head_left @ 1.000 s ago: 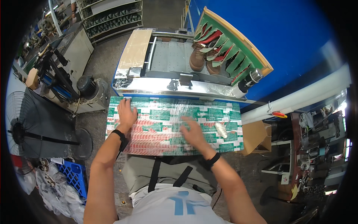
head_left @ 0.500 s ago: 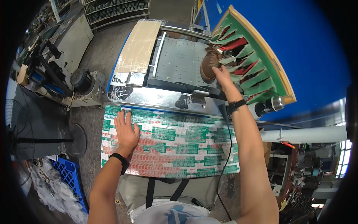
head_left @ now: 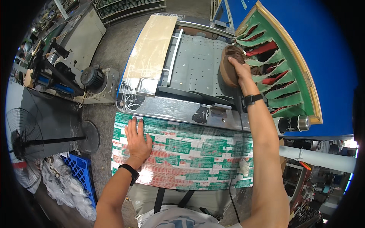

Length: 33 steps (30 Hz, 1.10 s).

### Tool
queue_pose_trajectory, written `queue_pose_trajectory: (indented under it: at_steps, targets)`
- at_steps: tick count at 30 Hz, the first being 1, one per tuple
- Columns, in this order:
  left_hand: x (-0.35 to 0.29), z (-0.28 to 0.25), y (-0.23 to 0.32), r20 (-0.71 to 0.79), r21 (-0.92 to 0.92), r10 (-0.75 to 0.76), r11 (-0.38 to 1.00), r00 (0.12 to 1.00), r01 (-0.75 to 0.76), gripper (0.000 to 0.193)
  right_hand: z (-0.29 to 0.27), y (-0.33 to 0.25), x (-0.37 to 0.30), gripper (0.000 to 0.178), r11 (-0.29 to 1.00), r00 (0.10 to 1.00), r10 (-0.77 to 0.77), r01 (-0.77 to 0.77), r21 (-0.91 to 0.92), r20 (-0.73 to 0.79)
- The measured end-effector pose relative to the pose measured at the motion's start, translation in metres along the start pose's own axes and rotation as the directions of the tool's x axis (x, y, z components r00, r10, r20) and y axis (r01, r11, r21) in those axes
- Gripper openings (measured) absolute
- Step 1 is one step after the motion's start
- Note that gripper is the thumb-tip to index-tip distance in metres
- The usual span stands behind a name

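A brown shoe point(head_left: 228, 70) is gripped in my right hand point(head_left: 243, 71), tilted up above the right end of the grey perforated slat conveyor point(head_left: 194, 62). Right behind it hangs a curtain of cut green and red strips point(head_left: 270, 57), covering the blue machine's opening. My left hand point(head_left: 138, 142) lies flat with fingers spread on a board covered in green, white and red printed tape point(head_left: 182, 159). That board runs along the near side of the conveyor's metal edge. Part of the shoe is hidden by my right hand.
A tan cardboard sheet point(head_left: 150, 47) covers the conveyor's left end. A floor fan point(head_left: 89, 136) and a motor point(head_left: 93, 79) stand at the left. A blue plastic crate point(head_left: 78, 173) lies beside clear plastic bags point(head_left: 66, 186). A white pipe point(head_left: 319, 157) crosses at the right.
The brown shoe has come away from the strips and tipped up in my right hand. My left hand stays on the board. The whole view has shifted slightly.
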<state>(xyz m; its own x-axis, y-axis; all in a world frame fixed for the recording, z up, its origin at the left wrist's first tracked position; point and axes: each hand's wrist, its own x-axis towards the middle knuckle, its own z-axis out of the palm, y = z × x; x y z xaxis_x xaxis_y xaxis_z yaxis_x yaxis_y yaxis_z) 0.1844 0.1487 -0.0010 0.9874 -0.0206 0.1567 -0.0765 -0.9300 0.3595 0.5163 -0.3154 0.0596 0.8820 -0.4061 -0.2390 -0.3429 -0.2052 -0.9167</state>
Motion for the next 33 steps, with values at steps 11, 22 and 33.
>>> queue_pose_trajectory:
  at_steps: [11, 22, 33]
  targets:
    - [-0.002, 0.004, -0.007, -0.095, -0.018, 0.05, 0.998, 0.994, -0.052, 0.067, -0.057, 0.007, -0.362, 0.072, 0.961, 0.87, -0.271, 0.223, 0.161, 0.413]
    - [-0.007, 0.028, -0.033, -0.229, -0.074, 0.126, 0.986, 0.965, -0.146, 0.059, 0.036, 0.125, -0.54, 0.065, 0.96, 0.973, -0.195, 0.216, -0.18, 0.127]
    - [-0.15, -0.044, 0.107, -0.11, -0.699, 0.155, 0.69, 0.982, -0.188, 0.029, -0.009, 0.11, -0.548, 0.066, 0.691, 0.742, -0.658, 0.662, -0.291, 0.128]
